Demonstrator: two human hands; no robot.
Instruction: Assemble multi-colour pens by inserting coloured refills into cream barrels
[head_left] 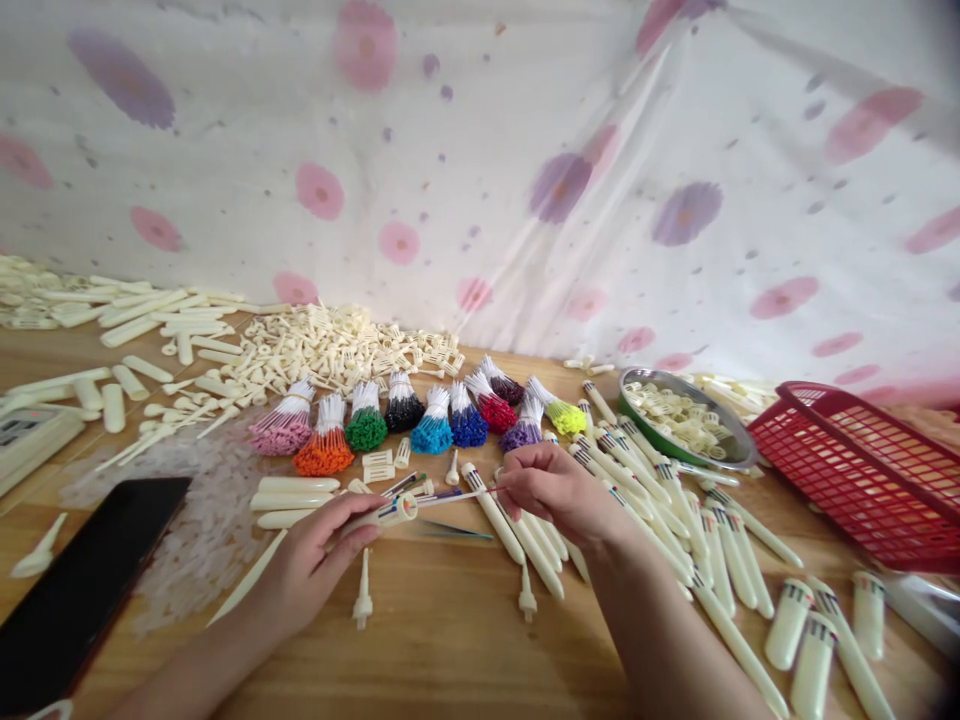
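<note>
My left hand [322,555] is closed around a short cream pen barrel [396,512], its open end facing right and coloured bits showing inside. Between the pinched fingers of my right hand [559,492] is the reddish end of a thin pen refill [457,498]. The refill's white part points left and reaches the barrel's mouth; how far in it goes I cannot tell. Just behind the hands lie small slotted cream parts [377,466]. A pair of tweezers [455,529] lies below the refill. Two cream pointed pieces [363,598] rest nearer me.
Behind are bundles of coloured refills, including orange [324,440] and blue [468,420]. A heap of cream parts [337,340] backs them. Multicolour pens [675,500] spread rightward, near a metal bowl [739,452] and red basket [847,490]. A black phone [82,590] lies left.
</note>
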